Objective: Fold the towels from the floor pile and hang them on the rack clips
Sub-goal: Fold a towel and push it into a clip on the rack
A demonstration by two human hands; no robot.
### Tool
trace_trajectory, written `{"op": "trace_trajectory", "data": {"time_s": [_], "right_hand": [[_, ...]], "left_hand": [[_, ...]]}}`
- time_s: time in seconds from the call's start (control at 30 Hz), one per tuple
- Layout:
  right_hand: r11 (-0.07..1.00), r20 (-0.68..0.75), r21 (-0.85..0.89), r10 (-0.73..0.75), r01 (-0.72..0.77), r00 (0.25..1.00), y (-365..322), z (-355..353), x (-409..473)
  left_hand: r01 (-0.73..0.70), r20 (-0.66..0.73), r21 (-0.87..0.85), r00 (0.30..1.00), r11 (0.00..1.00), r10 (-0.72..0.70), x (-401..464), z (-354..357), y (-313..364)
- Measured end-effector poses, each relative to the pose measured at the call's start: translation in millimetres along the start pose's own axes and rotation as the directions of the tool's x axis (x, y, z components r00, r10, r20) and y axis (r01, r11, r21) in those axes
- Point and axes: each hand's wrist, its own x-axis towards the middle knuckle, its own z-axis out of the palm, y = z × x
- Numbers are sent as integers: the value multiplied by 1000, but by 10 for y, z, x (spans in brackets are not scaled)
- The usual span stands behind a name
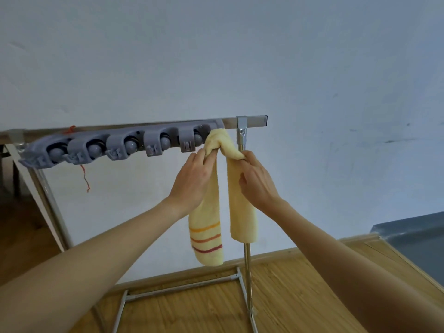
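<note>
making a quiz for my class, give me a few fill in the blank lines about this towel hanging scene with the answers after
1. The towel held by both hands is pale ____ with striped bands near one end.
2. The clip holder on the rack is ____ in colour.
3. The towel's two ends hang ____ from the fold at the top.
4. The left hand and right hand each ____ the towel near its top.

Answers: yellow; grey; down; grip

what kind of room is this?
Likely a room at home: wood floor, plain white wall, freestanding metal rack with grey clips, where both hands hang a yellow towel.
</note>
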Motion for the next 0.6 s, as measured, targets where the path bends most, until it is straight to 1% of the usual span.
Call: {"op": "trace_trajectory", "data": {"time_s": [0.07,0.13,0.23,0.27,0.33,0.4,0.47,0.5,0.53,0.6], "right_hand": [[999,-11,35,-34,35,999,2,40,-64],[996,-32,71,-58,60,998,9,86,-136],[991,-62,130,-31,39,998,-3,154,-232],[989,-83,144,-22,33,996,-1,176,-264],[984,-155,173,-4,31,988,0,216,-332],[965,-222,262,67,-7,973,-13,265,-387],[905,-200,408,218,-121,955,-10,318,-423],[886,-165,429,267,-174,950,2,351,-444],[891,-129,404,281,-208,951,24,393,-470],[924,-84,299,275,-239,958,94,500,-547]], "left_hand": [[-13,24,-52,1000,999,15,-73,41,-34],[-12,40,-145,999,989,18,-135,44,-28],[-16,4,-261,1000,965,17,-195,30,20],[24,-10,-321,1000,947,-28,-211,45,38],[174,5,-471,981,865,-195,-244,81,76],[324,79,-550,938,770,-338,-307,138,109],[421,164,-543,902,726,-400,-399,217,125],[450,197,-524,890,724,-411,-454,264,127],[473,230,-499,880,726,-415,-509,325,115],[509,309,-438,859,741,-407,-625,463,87]]}}
